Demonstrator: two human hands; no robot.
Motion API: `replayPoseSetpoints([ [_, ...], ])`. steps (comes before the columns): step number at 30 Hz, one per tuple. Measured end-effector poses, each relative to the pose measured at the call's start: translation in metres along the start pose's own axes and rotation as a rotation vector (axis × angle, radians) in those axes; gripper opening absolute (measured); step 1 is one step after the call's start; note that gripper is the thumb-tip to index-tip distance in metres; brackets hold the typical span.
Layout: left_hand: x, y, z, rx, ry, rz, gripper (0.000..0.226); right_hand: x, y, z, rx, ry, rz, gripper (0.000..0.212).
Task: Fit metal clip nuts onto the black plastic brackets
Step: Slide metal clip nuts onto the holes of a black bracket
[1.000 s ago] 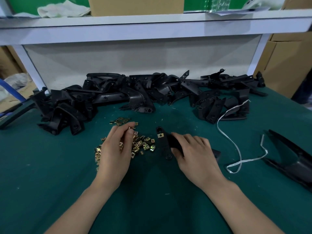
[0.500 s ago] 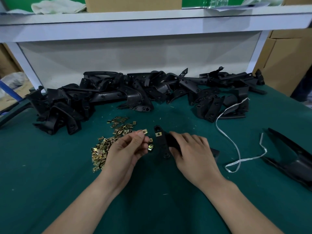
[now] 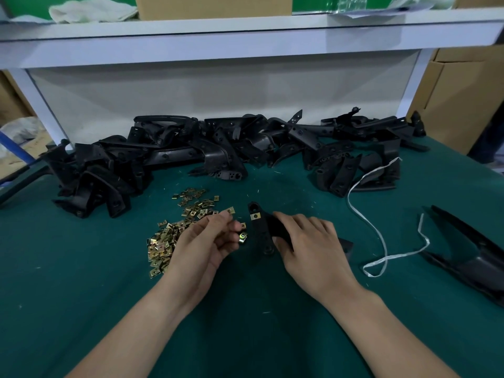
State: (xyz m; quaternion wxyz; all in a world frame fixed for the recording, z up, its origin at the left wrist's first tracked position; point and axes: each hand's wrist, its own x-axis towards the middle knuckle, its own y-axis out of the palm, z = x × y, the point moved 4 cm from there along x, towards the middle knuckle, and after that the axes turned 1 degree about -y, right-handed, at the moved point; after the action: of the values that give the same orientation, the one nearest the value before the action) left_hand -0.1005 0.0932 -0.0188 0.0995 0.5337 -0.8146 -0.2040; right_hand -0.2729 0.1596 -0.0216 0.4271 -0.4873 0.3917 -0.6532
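Note:
A heap of brass-coloured clip nuts lies on the green mat, left of centre. My left hand pinches one clip nut at its fingertips, just right of the heap; two more nuts lie under its fingers. My right hand grips a black plastic bracket that lies on the mat, with one clip nut fitted near its far end. The held nut is a short way left of the bracket, not touching it.
A long pile of black brackets runs across the back of the mat below a white shelf. A white strap loops at the right, beside a large black plastic part. Cardboard boxes stand at the far right.
My left hand left the heap of clip nuts with one nut pinched and moved right toward the bracket. My right hand kept hold of the bracket in place.

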Motion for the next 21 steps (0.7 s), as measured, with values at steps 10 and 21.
replayPoseSetpoints([
  [10,0.0015,-0.0023,0.0006,-0.020,-0.015,-0.001,0.014,0.0002,0.0009,-0.0008,-0.004,0.008,0.004,0.047],
  [21,-0.0002,0.0003,0.0013,0.056,0.052,0.018,0.012,0.0003,0.0004,-0.0008,0.011,0.001,-0.003,0.046],
])
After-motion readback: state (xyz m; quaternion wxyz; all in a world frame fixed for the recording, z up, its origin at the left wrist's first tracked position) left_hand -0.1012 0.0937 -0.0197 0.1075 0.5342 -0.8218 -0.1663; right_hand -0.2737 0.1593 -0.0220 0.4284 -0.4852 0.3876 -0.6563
